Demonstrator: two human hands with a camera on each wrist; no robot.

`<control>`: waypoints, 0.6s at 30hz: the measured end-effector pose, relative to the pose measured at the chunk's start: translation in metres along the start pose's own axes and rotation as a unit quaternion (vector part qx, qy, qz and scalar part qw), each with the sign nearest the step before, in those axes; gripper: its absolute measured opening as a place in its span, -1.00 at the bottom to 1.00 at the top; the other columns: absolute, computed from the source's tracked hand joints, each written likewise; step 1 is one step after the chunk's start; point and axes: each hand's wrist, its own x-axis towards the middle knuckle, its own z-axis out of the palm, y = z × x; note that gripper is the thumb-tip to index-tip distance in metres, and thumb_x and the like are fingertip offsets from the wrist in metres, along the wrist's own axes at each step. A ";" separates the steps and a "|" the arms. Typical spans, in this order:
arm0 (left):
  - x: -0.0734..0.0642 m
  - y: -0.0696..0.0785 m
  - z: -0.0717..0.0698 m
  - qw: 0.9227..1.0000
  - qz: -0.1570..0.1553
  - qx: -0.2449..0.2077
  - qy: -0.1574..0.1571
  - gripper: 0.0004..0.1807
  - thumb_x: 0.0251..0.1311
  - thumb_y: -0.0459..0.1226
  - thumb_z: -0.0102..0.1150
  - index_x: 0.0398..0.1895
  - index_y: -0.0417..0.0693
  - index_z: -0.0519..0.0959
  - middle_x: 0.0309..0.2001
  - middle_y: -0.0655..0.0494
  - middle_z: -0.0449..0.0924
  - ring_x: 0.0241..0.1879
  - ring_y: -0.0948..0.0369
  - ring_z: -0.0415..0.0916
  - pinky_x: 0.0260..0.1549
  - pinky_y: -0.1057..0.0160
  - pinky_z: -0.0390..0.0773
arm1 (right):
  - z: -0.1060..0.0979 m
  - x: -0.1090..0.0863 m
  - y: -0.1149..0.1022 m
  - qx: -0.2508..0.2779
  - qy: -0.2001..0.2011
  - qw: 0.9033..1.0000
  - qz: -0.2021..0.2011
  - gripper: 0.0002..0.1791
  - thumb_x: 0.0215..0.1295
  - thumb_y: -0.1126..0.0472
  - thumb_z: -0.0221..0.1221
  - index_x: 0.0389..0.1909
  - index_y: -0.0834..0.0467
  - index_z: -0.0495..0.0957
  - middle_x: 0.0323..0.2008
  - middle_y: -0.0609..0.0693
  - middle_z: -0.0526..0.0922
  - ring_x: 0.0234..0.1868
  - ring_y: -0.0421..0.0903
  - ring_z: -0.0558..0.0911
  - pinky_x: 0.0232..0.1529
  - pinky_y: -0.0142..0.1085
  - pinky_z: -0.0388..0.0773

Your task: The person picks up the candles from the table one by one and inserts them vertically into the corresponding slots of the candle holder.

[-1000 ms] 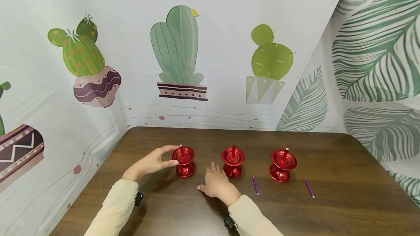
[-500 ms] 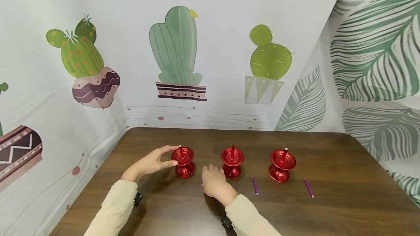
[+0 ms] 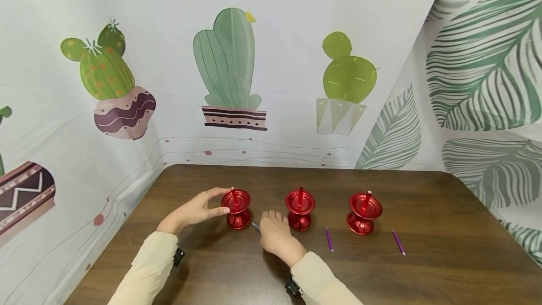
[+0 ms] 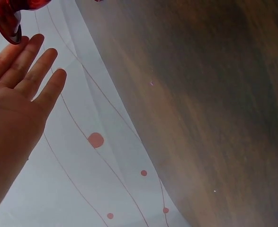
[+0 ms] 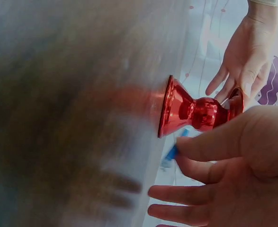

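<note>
My left hand (image 3: 192,210) holds the rim of the leftmost red candle holder (image 3: 240,221) between thumb and fingers. The holder stands upright on the table. In the right wrist view, my right hand (image 5: 228,165) pinches a thin blue stick (image 5: 171,152) between thumb and index finger, the other fingers extended. In the head view, one tip of that stick shows left of my right hand (image 3: 277,234), low over the table between the left and middle holders. The left wrist view shows my left palm (image 4: 15,104) below part of the red holder.
A middle red candle holder (image 3: 300,220) stands just beyond my right hand. Another red candle holder (image 3: 361,224) is farther right. Two thin purple sticks (image 3: 329,239) lie on the brown table (image 3: 449,220), the second purple stick (image 3: 398,243) rightmost. A printed cloth hangs behind.
My right hand has curled its fingers and drawn slightly back, and a tip of the blue stick has come into sight at its left. My left hand stays on the holder's rim.
</note>
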 end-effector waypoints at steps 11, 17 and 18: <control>0.001 0.000 0.000 1.000 0.018 0.011 0.003 -0.35 0.18 -0.09 0.29 0.31 -0.12 0.38 0.29 -0.09 0.39 0.34 -0.11 0.20 0.24 -0.27 0.18 | -0.018 0.016 0.003 0.217 0.090 0.972 -0.014 -0.86 0.27 0.40 0.14 -0.40 0.23 0.36 -0.49 0.02 0.37 -0.49 -0.07 0.42 -0.49 -0.23 0.40; 0.001 0.002 0.000 0.999 0.025 0.019 0.002 -0.34 0.19 -0.06 0.28 0.31 -0.14 0.38 0.28 -0.10 0.40 0.34 -0.10 0.21 0.25 -0.24 0.19 | -0.032 0.031 -0.002 0.278 0.126 0.952 -0.010 -0.91 0.34 0.36 0.10 -0.35 0.22 0.40 -0.36 0.06 0.44 -0.37 -0.03 0.50 -0.34 -0.18 0.49; 0.001 0.002 0.000 1.000 0.024 0.019 0.002 -0.33 0.19 -0.06 0.28 0.31 -0.15 0.37 0.28 -0.10 0.40 0.34 -0.10 0.21 0.25 -0.24 0.18 | -0.033 0.034 -0.004 0.296 0.129 0.946 -0.012 -0.92 0.34 0.36 0.11 -0.35 0.22 0.41 -0.34 0.07 0.46 -0.33 -0.01 0.52 -0.28 -0.16 0.50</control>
